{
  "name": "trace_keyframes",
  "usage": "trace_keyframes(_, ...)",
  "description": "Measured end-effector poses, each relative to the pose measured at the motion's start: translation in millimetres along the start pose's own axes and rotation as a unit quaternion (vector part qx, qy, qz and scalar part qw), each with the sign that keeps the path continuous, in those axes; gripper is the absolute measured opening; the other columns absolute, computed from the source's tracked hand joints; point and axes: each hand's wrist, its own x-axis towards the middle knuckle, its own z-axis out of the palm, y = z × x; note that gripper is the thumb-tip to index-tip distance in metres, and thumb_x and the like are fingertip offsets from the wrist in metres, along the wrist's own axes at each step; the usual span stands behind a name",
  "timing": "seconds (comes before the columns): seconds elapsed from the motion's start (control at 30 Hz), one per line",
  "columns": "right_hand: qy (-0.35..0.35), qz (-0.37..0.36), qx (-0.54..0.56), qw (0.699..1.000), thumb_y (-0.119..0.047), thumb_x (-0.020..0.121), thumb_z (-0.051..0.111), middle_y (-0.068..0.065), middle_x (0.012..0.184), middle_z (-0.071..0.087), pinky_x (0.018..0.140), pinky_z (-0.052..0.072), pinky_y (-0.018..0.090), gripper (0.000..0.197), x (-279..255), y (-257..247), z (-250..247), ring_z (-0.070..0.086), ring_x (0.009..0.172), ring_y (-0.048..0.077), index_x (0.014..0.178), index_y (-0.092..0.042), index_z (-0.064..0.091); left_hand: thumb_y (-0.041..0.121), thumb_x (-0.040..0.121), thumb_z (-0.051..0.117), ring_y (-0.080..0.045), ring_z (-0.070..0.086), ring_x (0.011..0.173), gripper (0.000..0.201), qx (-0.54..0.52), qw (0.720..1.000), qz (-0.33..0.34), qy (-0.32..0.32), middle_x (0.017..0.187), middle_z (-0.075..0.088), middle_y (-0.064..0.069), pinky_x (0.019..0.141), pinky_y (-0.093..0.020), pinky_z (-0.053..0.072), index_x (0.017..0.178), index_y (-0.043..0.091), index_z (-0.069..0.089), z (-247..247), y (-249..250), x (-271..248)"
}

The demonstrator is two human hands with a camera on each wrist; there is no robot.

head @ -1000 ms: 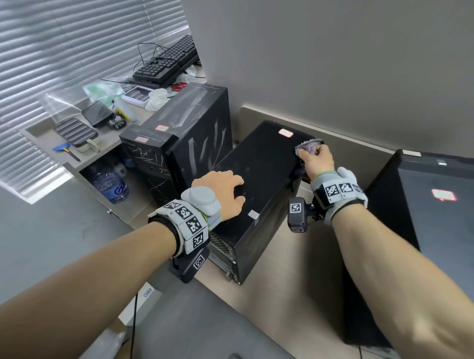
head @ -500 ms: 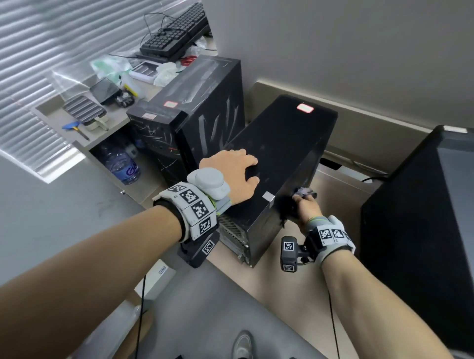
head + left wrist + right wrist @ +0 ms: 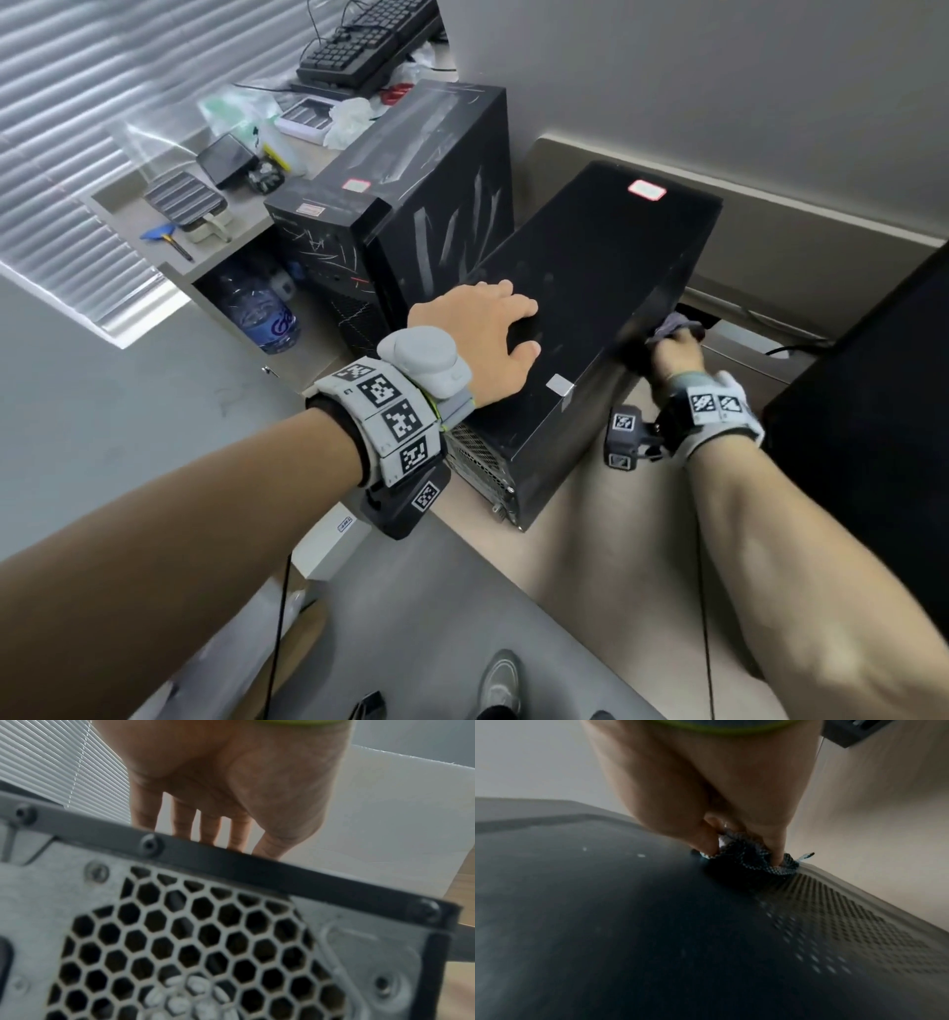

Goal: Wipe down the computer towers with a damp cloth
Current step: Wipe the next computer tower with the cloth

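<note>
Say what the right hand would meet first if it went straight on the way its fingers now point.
Probably nothing new: the right hand already presses the cloth against the tower's side panel, so the panel blocks it. Depth is unclear.

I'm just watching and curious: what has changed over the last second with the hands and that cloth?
The right hand, gripping the cloth, went from the far top corner of the middle tower down onto its right side panel, then partway back along it. The left hand stayed flat on the tower's top, steadying it. The other towers did not move.
</note>
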Motion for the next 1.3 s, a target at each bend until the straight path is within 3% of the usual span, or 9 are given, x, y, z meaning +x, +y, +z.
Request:
trace_keyframes(0.13,-0.031,0.026,-0.028,0.999,-0.007,0.089,0.045,0.028,0.129,0.051,0.105,0.040,0.038,0.039,28.7,56.4,16.0,0.050,0.121,0.040,0.127,0.003,0.048,0.054,0.091,0.044,-0.010,0.029,0.142,0.050,0.000,1.000,0.000,-0.003,0.153,0.031,0.016,0.099,-0.044,0.041,0.140,0.044,0.040,-1.3,1.7,0.1)
trace_keyframes(0.2,-0.080,0.024,-0.028,0.996,0.006,0.086,0.044,0.025,0.107,0.059,0.086,0.049,0.028,0.025,14.9,78.7,20.3,0.058,0.098,0.035,0.106,0.001,0.058,0.053,0.091,0.044,-0.010,0.030,0.141,0.050,0.000,1.000,-0.001,-0.008,0.153,0.031,0.015,0.099,-0.044,0.041,0.140,0.043,0.040,-1.7,1.8,-0.1)
trace_keyframes(0.3,-0.045,0.000,0.107,0.993,0.006,0.083,0.049,0.011,0.090,0.057,0.078,0.051,0.027,0.025,-33.0,36.0,10.1,0.055,0.082,0.023,0.089,-0.017,0.059,0.053,0.091,0.045,-0.010,0.030,0.141,0.049,0.001,1.000,-0.006,-0.009,0.153,0.031,0.016,0.100,-0.044,0.042,0.139,0.044,0.040,-2.4,1.5,-0.1)
trace_keyframes(0.37,-0.015,-0.006,0.164,0.986,0.003,0.083,0.052,0.008,0.090,0.061,0.083,0.050,0.037,0.023,-42.2,12.8,-3.3,0.057,0.083,0.022,0.082,-0.017,0.064,0.053,0.091,0.045,-0.009,0.030,0.141,0.049,0.003,1.000,-0.007,-0.008,0.153,0.031,0.016,0.100,-0.044,0.042,0.139,0.044,0.040,-2.7,2.5,0.7)
trace_keyframes(0.5,-0.064,0.067,0.202,0.975,0.012,0.089,0.037,0.007,0.082,0.059,0.070,0.054,0.033,0.035,-63.9,20.3,-4.2,0.057,0.074,0.021,0.090,-0.014,0.061,0.053,0.091,0.045,-0.009,0.029,0.142,0.049,0.005,1.000,-0.013,-0.010,0.154,0.031,0.017,0.101,-0.044,0.041,0.139,0.045,0.040,-2.9,3.4,0.1)
trace_keyframes(0.9,-0.058,0.041,0.208,0.976,0.006,0.089,0.045,0.001,0.076,0.054,0.072,0.047,0.030,0.029,-63.5,0.4,-8.1,0.052,0.068,0.011,0.082,-0.019,0.057,0.051,0.092,0.045,-0.010,0.027,0.143,0.049,0.005,1.000,-0.017,-0.017,0.155,0.030,0.014,0.104,-0.047,0.039,0.140,0.043,0.039,-0.1,2.2,-0.3)
trace_keyframes(1.0,-0.060,0.065,0.196,0.977,0.004,0.093,0.039,0.000,0.083,0.056,0.073,0.049,0.026,0.029,-60.8,4.3,-11.6,0.054,0.076,0.012,0.102,-0.017,0.057,0.051,0.092,0.045,-0.011,0.028,0.143,0.049,0.006,1.000,-0.012,-0.017,0.155,0.030,0.014,0.103,-0.048,0.040,0.140,0.043,0.040,-1.0,4.5,-0.1)
trace_keyframes(1.1,-0.112,0.058,0.103,0.987,-0.002,0.084,0.052,0.004,0.103,0.052,0.091,0.046,0.035,0.036,-77.5,27.7,-4.9,0.051,0.092,0.018,0.119,-0.010,0.052,0.050,0.092,0.045,-0.011,0.029,0.143,0.048,0.004,1.000,-0.013,-0.014,0.154,0.031,0.014,0.103,-0.047,0.040,0.139,0.042,0.040,-1.9,5.3,0.1)
trace_keyframes(1.3,-0.065,-0.074,0.171,0.980,-0.001,0.079,0.056,0.008,0.096,0.062,0.094,0.046,0.041,0.024,-76.8,-30.6,-18.2,0.056,0.094,0.024,0.091,-0.020,0.062,0.050,0.092,0.046,-0.011,0.029,0.142,0.048,0.004,1.000,-0.013,-0.013,0.154,0.031,0.014,0.103,-0.045,0.040,0.139,0.042,0.041,-1.5,4.7,0.1)
